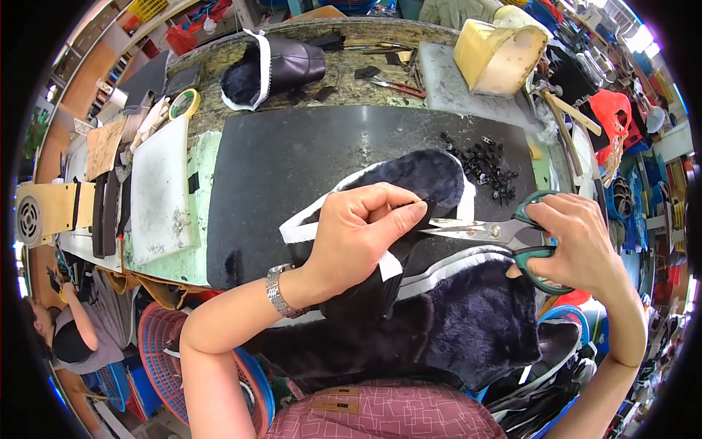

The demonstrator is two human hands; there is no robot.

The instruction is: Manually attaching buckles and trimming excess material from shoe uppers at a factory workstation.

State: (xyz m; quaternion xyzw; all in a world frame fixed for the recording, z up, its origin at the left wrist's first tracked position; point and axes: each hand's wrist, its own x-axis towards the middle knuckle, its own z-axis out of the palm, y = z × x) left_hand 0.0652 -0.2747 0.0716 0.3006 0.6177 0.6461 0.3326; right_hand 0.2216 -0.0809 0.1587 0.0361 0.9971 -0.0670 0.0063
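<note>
My left hand [369, 227] pinches a narrow black strip between thumb and forefinger, over a dark fur-lined boot upper [420, 175] edged in white. In my right hand [574, 241] is a pair of scissors [486, 231] with green handles. Its blades point left, their tips close by my left fingertips and the strip; whether they touch it I cannot tell. Another dark furry boot upper [479, 314] with a white edge lies across my lap and the table's front edge. Part of the strip is hidden behind my left hand.
Small black zipper pulls [486, 164] lie heaped on the black mat [285, 161]. Farther back are a half-made boot [296, 66], red-handled pliers [401, 88] and a yellowish block [493, 55]. A white board [162, 194] and tape roll [184, 104] lie left. Another person [84, 322] sits at far left.
</note>
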